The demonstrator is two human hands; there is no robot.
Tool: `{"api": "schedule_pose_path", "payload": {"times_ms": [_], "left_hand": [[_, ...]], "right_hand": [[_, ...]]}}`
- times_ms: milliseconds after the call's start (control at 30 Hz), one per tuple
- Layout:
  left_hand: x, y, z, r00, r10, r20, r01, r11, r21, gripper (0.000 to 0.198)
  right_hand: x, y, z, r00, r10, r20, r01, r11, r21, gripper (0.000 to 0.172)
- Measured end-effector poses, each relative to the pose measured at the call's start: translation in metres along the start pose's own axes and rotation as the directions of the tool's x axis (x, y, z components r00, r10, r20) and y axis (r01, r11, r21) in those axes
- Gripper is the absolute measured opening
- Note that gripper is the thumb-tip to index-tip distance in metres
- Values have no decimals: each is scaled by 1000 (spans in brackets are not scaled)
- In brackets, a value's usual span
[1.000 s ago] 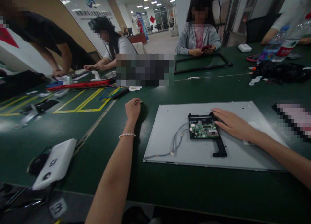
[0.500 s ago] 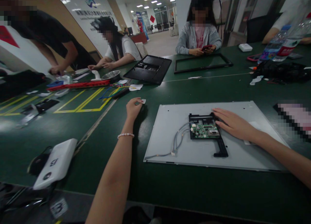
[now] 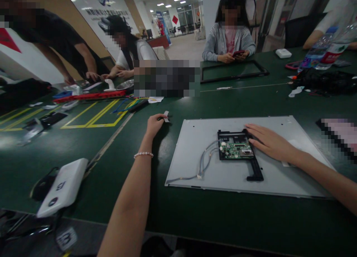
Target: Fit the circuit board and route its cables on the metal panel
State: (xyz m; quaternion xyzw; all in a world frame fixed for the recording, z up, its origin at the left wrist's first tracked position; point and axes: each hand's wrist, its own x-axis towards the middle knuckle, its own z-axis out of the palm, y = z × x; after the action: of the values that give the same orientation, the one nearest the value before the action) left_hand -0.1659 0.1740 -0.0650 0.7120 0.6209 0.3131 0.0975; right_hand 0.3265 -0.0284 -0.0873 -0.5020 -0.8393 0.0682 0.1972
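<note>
My left hand [image 3: 155, 125] pinches a small whitish strip, which looks like tape [image 3: 166, 116], just above the green table left of a flat grey metal panel [image 3: 192, 149]. On that panel lies a black plastic bracket [image 3: 255, 169] carrying a green circuit board [image 3: 235, 150]. Grey cables [image 3: 205, 156] run from the board towards the panel's lower left corner. My right hand [image 3: 267, 140] rests flat on the panel, fingers stretched out, with its fingertips against the bracket's right edge. A pale patch beneath that wrist is partly covered.
A black frame [image 3: 234, 79] lies across the table before a person holding a phone [image 3: 238, 53]. Bottles [image 3: 320, 52] and black cables stand at right. A white power bank [image 3: 64, 188] lies at lower left. Two people work at far left near a red strip [image 3: 92, 97].
The strip in my left hand has turned from lying sideways to more upright, and the hand has shifted slightly. My right hand stays on the panel.
</note>
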Motion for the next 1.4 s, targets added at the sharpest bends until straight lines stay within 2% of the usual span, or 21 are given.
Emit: {"api": "schedule_pose_path", "payload": {"times_ms": [100, 233, 333, 433, 600, 667, 833, 900, 1000, 1133, 1400], "left_hand": [[2, -2, 1, 999, -37, -39, 35, 998, -52, 49], [2, 0, 2, 994, -20, -110, 9, 995, -97, 47], [0, 3, 1, 988, -78, -131, 63, 992, -113, 56], [-1, 4, -1, 969, -91, -230, 87, 996, -29, 60], [4, 0, -2, 941, -70, -331, 111, 988, 106, 48], [7, -3, 0, 947, -83, -312, 137, 978, 156, 45], [12, -13, 8, 989, -122, -81, 139, 960, 244, 52], [12, -15, 10, 994, -102, -33, 107, 962, 250, 54], [11, -14, 9, 998, -47, -37, 54, 977, 205, 52], [8, -8, 6, 999, 6, -50, 1, 988, 156, 35], [6, -2, 2, 997, -51, -59, 58, 990, 130, 35]], "right_hand": [[0, 1, 0, 1000, 3, 5, -3, 1000, 6, 54], [1, 2, 0, 1000, -7, -5, 7, 1000, 18, 54], [1, 1, 0, 1000, -7, 4, 7, 1000, 4, 54], [1, 0, -1, 1000, 2, 20, -1, 1000, -10, 54], [0, 0, 0, 1000, -1, 15, 1, 1000, -19, 55], [1, 1, 0, 1000, -10, 4, 10, 1000, -7, 54], [1, 0, -1, 1000, -10, -2, 10, 1000, -3, 54], [1, 0, -1, 1000, 0, 4, 0, 1000, -9, 54], [1, -2, -3, 1000, 6, 1, -6, 1000, -3, 53], [1, -4, -3, 1000, 10, 4, -10, 1000, -15, 53], [0, -1, -1, 1000, 8, 13, -8, 1000, -5, 53]]}}
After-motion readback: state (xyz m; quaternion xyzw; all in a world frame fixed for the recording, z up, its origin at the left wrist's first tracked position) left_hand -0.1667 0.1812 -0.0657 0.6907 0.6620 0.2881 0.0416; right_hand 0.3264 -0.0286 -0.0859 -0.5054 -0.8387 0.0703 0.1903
